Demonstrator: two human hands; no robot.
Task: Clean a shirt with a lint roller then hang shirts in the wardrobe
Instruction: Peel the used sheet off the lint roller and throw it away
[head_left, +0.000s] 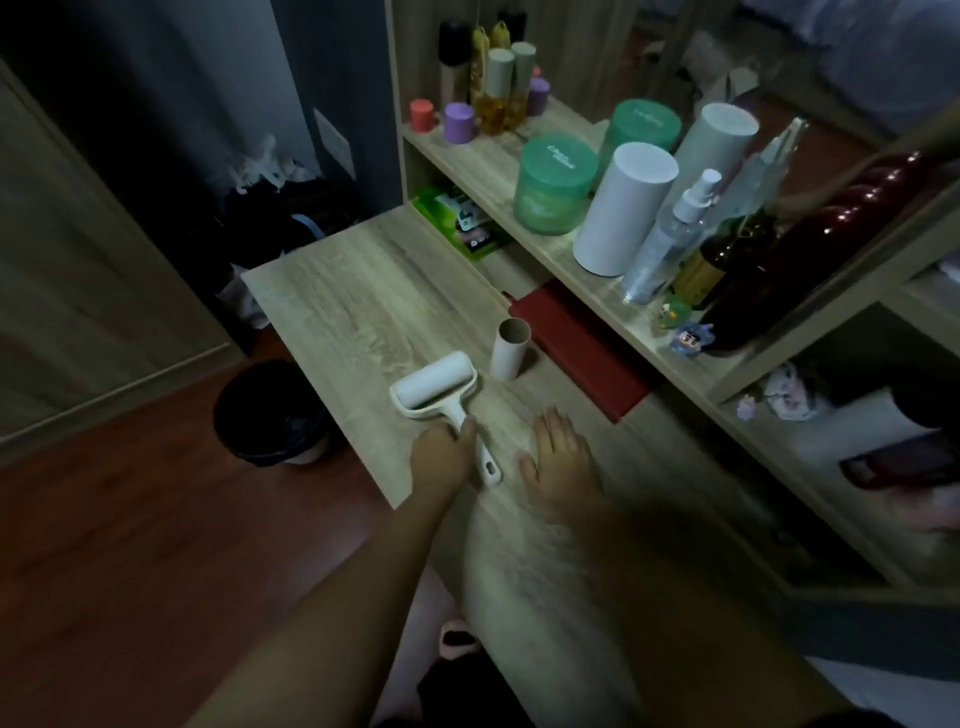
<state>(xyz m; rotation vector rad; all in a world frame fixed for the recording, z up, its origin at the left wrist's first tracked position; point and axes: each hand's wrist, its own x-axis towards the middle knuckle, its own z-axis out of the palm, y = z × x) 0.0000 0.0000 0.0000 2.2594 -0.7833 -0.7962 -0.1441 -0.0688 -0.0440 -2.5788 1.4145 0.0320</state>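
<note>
White plastic lint roller (434, 387): lies on pale wood-grain bench (353, 291), handle pointing 5 o'clock.
Left hand (441, 460): grasps the roller's handle, thumb over it.
Right hand (558, 462): released, flat on bench, 3 o'clock of handle.

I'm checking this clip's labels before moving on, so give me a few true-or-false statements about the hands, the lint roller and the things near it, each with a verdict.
1. The left hand holds the handle of the lint roller, which rests on the desk. True.
2. The right hand holds the cardboard tube. False: it lies flat on the desk with its fingers straight, apart from the tube.
3. The cardboard tube lies on its side. False: it stands upright beside the roller head.
4. A dark bin stands on the floor beside the desk. True.
</note>
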